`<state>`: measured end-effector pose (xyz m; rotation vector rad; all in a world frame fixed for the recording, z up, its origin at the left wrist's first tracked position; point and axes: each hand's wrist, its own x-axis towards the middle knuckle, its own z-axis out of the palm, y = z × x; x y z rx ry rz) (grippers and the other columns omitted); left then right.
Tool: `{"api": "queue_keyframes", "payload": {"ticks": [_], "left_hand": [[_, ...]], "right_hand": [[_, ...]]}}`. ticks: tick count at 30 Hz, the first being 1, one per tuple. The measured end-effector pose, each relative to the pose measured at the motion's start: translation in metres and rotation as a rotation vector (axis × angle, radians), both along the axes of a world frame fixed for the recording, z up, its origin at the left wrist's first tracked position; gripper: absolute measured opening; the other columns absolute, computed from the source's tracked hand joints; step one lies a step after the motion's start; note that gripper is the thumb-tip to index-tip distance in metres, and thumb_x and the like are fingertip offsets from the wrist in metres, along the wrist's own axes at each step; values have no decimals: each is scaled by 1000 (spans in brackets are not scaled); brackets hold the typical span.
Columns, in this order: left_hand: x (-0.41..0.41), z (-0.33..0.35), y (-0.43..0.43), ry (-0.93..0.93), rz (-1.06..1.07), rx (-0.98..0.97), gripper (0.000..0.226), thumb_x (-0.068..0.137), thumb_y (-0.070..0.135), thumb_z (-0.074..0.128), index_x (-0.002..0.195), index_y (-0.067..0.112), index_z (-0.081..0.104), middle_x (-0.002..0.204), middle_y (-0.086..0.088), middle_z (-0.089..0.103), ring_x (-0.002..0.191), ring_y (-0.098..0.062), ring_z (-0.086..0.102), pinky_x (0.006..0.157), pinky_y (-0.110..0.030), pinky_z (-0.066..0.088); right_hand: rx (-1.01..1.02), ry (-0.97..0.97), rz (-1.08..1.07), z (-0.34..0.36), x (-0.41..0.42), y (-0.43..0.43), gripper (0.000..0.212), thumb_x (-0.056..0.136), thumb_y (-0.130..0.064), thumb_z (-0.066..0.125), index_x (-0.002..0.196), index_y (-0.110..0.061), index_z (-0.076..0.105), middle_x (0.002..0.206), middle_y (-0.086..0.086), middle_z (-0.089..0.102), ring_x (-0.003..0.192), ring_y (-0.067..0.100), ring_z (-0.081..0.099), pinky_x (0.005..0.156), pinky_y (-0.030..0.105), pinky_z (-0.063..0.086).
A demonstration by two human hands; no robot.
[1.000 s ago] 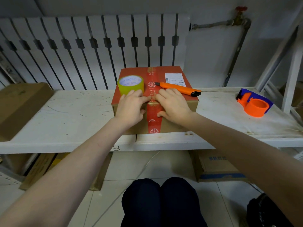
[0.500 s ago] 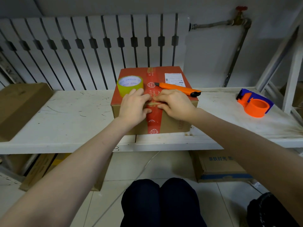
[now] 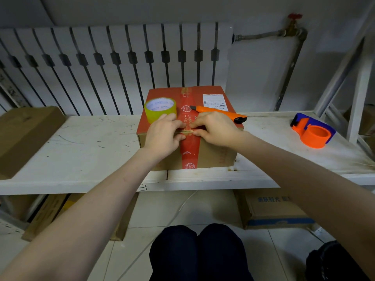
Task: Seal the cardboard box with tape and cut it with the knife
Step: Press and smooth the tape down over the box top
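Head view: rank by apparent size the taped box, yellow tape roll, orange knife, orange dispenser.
1. Box, clearly largest.
2. Dispenser and knife: similar, and different shapes, so unranked.
3. Tape roll looks smallest, narrowly.

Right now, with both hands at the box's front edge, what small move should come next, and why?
Probably press the red tape strip flat over the edge: both the left hand and right hand pinch it at the cardboard box rim, while the orange knife lies untouched on top.

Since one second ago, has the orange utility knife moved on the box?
No. The orange utility knife lies where it did, its tip just below the white shipping label.
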<state>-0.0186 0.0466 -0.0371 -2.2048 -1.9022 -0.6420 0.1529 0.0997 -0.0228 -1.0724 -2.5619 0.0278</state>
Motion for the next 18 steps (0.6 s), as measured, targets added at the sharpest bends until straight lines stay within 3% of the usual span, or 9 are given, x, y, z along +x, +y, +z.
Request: {"api": "queue_keyframes", "payload": {"ticks": [5, 10, 18], "left_hand": [[2, 2, 2, 17, 11, -12, 34, 77, 30, 68, 107, 15, 64, 98, -5, 57, 99, -26, 51, 77, -36, 44], [6, -7, 1, 37, 27, 54, 40, 75, 35, 58, 106, 11, 60, 96, -8, 58, 93, -28, 53, 73, -37, 44], [6, -1, 1, 86, 58, 4, 40, 86, 36, 57, 123, 20, 60, 102, -7, 54, 101, -27, 50, 75, -37, 41]], "right_hand": [[25, -213, -71, -4, -6, 7, 83, 76, -55, 65, 143, -20, 33, 149, 0, 40, 138, 21, 33, 112, 42, 25], [83, -180, -102, -18, -14, 5, 72, 83, -54, 55, 142, -16, 35, 145, 3, 43, 137, 21, 34, 114, 40, 20], [237, -109, -147, -22, -11, -3, 58, 78, -57, 60, 120, -17, 62, 115, 4, 69, 110, 24, 57, 96, 36, 38]]}}
